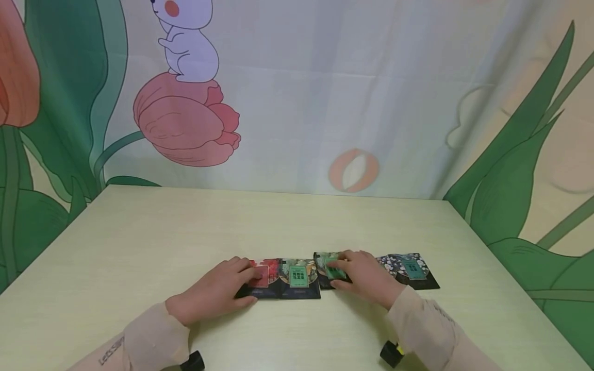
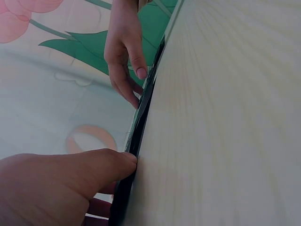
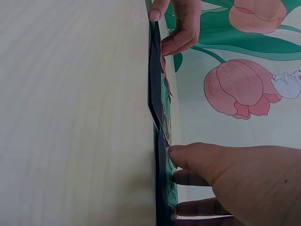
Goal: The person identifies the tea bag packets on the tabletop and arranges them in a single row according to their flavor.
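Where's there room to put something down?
The table is bare behind the flat packets, up to the flowery backdrop, and in front of them between the sleeves. It's crowded along their row, where the left hand and right hand are.

Tabletop (image 1: 278, 221) — smooth, matt, wood-grained

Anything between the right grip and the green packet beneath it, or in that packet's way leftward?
Nothing visible lies between the right grip and the green packet beneath it. Leftward, the neighbouring packet meets its edge and would probably obstruct sliding.
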The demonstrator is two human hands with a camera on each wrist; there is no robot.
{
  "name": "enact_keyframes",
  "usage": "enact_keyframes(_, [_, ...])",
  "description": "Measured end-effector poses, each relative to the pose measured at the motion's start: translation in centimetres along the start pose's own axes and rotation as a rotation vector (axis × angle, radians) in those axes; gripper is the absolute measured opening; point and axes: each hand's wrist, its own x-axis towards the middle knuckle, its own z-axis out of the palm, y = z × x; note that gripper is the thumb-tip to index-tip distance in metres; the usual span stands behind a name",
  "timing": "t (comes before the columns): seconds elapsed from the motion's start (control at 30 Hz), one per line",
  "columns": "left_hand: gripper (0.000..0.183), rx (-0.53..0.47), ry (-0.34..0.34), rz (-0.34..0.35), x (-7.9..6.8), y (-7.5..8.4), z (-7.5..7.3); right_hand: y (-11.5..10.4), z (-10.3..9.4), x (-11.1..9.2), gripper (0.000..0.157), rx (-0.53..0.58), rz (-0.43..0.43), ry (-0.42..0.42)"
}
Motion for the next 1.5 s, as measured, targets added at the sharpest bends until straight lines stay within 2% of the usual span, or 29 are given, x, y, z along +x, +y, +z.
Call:
enact_keyframes(0.57, [0.041,0.003,0.014,0.006,0.1,-0.1,0.0,-0.6,0.2,-1.6,0.044,0.0,0.017,0.034])
enact_keyframes(1.13, [0.042,0.019,0.023,0.024,0.2,-0.3,0.1,-0.9,0.6,-1.8,0.045,0.004,-0.001,0.095])
enact_keyframes(1.5, [0.042,0.001,0.005,0.015,0.0,0.0,0.0,0.0,0.0,-2.6,0.045,0.107,0.014,0.103])
